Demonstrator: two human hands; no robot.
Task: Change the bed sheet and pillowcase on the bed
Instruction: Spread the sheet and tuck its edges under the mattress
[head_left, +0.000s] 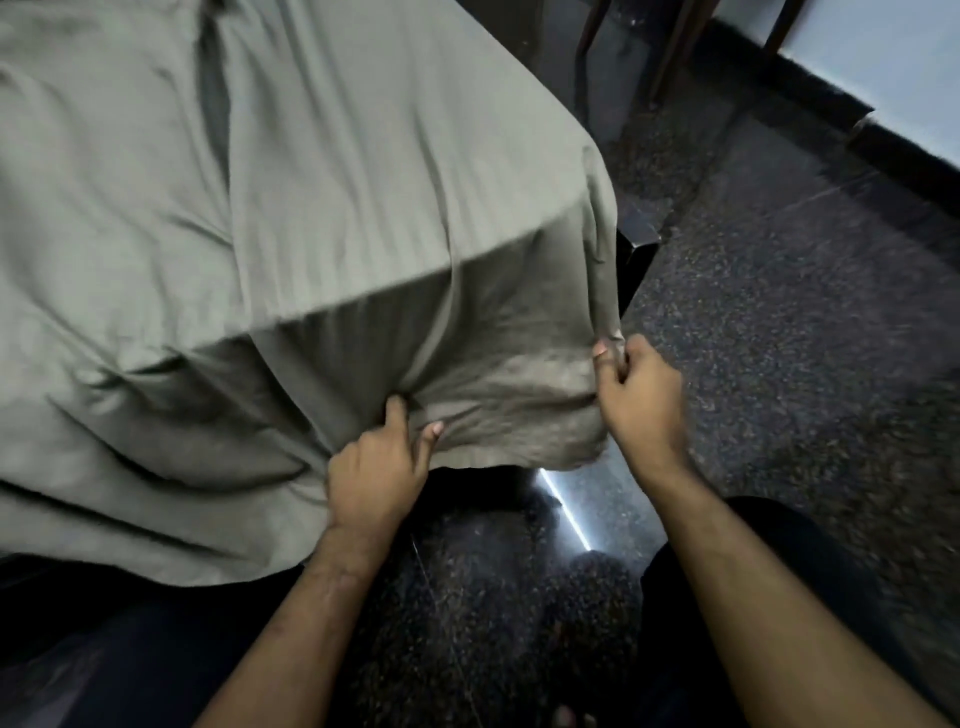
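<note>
1. Already a grey-green sheet (322, 171) lies spread over the bed, draped past the near corner and hanging loose down the side. Looks like the fresh one going on, though that is a guess; it is wrinkled on top and not tucked at this corner.
2. Left to do, by my reading: tuck this corner, smooth the top, see to the other edges. No pillow or pillowcase in view, so nothing to note on that part.
3. Left hand (376, 467) reaches forward, palm down, fingers curled, bunching a fold of the hanging cloth.
4. Right hand (641, 392) pinches the sheet's corner edge at the bed's corner, pulling the cloth taut between the two hands.
5. Beyond: dark speckled floor (789, 322), chair legs (675, 47) further off by the wall.
</note>
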